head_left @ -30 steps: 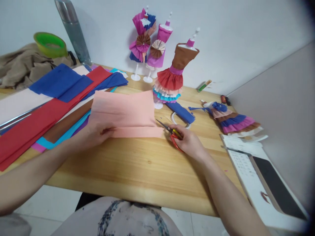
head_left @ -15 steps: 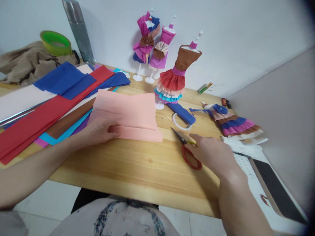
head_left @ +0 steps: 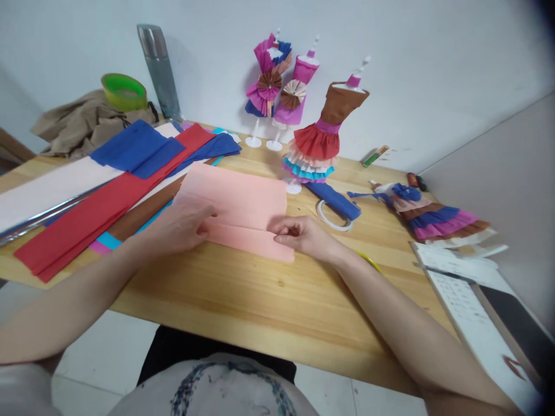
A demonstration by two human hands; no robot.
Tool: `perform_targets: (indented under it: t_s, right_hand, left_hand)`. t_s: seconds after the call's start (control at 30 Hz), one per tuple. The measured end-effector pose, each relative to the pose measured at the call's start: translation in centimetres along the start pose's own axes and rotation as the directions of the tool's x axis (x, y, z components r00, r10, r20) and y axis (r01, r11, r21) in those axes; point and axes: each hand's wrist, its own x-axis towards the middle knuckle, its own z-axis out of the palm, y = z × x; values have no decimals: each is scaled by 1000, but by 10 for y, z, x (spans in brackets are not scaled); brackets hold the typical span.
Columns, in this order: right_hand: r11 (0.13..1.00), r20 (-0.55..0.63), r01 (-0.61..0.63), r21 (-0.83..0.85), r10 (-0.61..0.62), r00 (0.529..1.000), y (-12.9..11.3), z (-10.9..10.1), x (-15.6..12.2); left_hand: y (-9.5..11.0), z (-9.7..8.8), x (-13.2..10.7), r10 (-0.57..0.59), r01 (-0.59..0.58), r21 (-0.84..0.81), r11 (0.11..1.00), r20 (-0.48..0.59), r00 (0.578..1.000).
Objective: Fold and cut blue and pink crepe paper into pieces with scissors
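A peach sheet of crepe paper (head_left: 243,196) lies on the wooden table with a strip folded along its near edge. My left hand (head_left: 180,228) holds its left end, thumb at the near fold and fingers over the top. At the right end of the same fold, my right hand (head_left: 306,234) pinches the paper between thumb and curled fingers. The scissors are mostly hidden behind my right forearm; only a bit of their yellow part (head_left: 369,262) shows.
Strips of red (head_left: 108,214), blue (head_left: 136,147) and other coloured paper lie at left. Dressed mini mannequins (head_left: 318,130) stand by the wall, near a tape ring (head_left: 323,215) and a blue roll (head_left: 336,200). Another paper dress (head_left: 437,216) and a notebook (head_left: 455,294) lie at right.
My right hand has left the scissors and moved left to the crepe paper's near right corner, now gripping it. My left hand stays at the paper's left end. The view has shifted slightly.
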Motion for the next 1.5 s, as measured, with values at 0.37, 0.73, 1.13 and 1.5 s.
perform_targets:
  t_s: [0.37,0.73,1.13,1.5]
  right_hand:
    - [961,-231,-48,272,114,966,-15,1,-11]
    - [884,-227,-155,441,277,934,-13,-3,-14]
    - [976,-30,-189,105,193,981,-2,-31,-16]
    - [974,65,-225,-32,226,972,-4,-28,-18]
  left_hand:
    - [-5,-4,-5,10,-10,-51,999,-2,1000]
    - [-16,-4,-1,-96,92,-178,980,-12,995]
    - [-19,-7,4,-38,115,-522,845,155,987]
    - [-21,-6,3,-22,184,-525,831,299,954]
